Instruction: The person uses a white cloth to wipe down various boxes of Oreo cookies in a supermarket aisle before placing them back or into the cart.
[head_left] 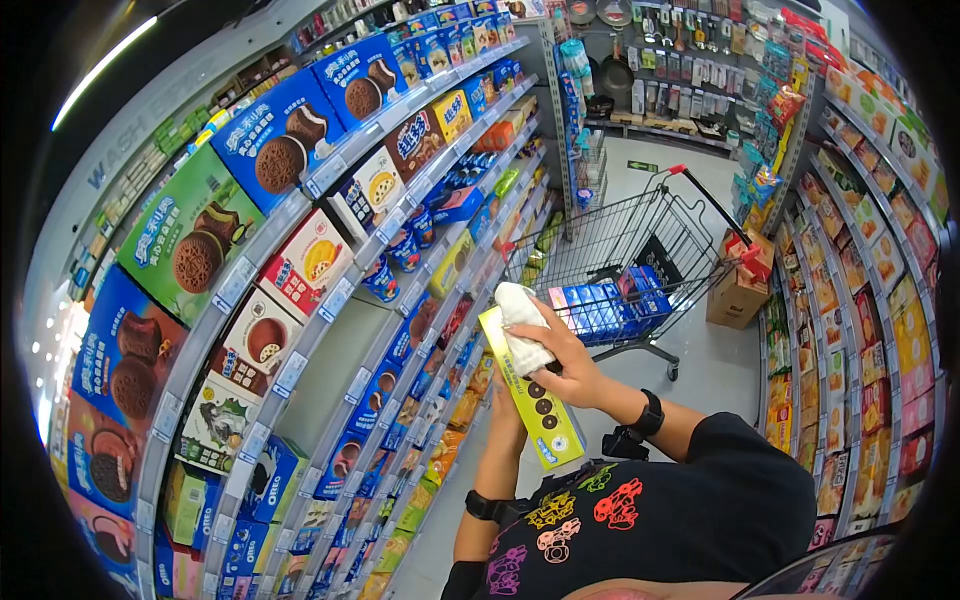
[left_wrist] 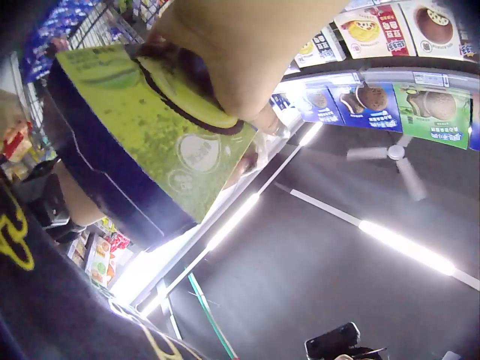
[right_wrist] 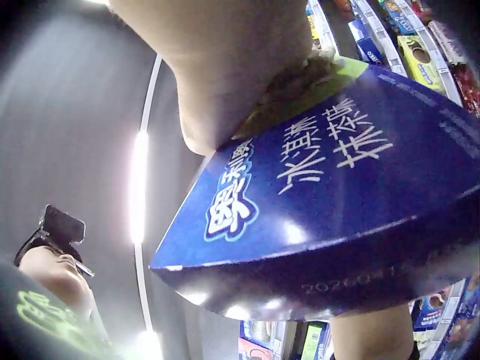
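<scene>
In the head view, a yellow-green and dark-blue cookie box (head_left: 543, 418) is held up in front of the chest. My left hand (head_left: 506, 402) grips it from the left side, its fingers largely hidden behind the box. A folded white cloth (head_left: 520, 325) lies against the upper part of the box, held by my right hand (head_left: 568, 358) with the fingers bent over it. The left wrist view shows the box's green face (left_wrist: 169, 139) close up under the left hand. From the right wrist, the box's dark-blue side (right_wrist: 322, 176) with white lettering fills the middle.
A shopping cart (head_left: 620, 240) with several blue packages (head_left: 615, 305) stands just ahead in the aisle. Shelves of cookie boxes (head_left: 285, 135) line the left, and shelves of packaged snacks (head_left: 870, 400) the right. A cardboard carton (head_left: 738, 295) sits beside the cart.
</scene>
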